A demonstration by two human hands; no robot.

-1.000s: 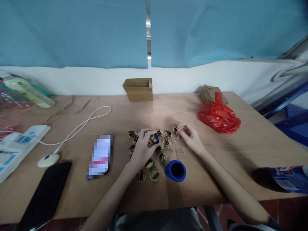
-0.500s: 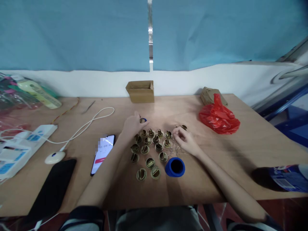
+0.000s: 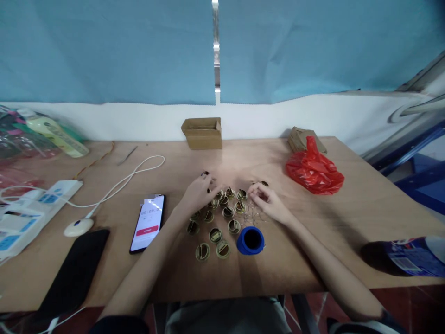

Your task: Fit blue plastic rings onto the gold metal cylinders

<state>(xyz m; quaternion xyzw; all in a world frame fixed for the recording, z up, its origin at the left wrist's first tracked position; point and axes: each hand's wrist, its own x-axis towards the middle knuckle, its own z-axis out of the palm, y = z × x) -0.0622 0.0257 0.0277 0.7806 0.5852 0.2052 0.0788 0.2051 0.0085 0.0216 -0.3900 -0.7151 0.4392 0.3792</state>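
Several round brass-coloured metal pieces, each with a bar across its middle, lie grouped on the table. My left hand is over the back left of this group, thumb and fingers apart. Just behind its fingertips sits a small piece with a blue edge, partly covered. My right hand stays at the group's right side, fingers curled to a pinch; what they hold, if anything, is too small to make out. Beneath it lie several thin wire rings. Nearer to me stands a blue hollow round holder.
An open cardboard box stands by the wall. A red plastic bag and a dark drink bottle are at the right. Leftward lie a phone showing a timer, a black phone-like slab, a white cable and a power strip.
My left hand has drawn slightly toward me and right, off the blue-edged piece and over the brass pieces. The right hand keeps about the same place and curl.
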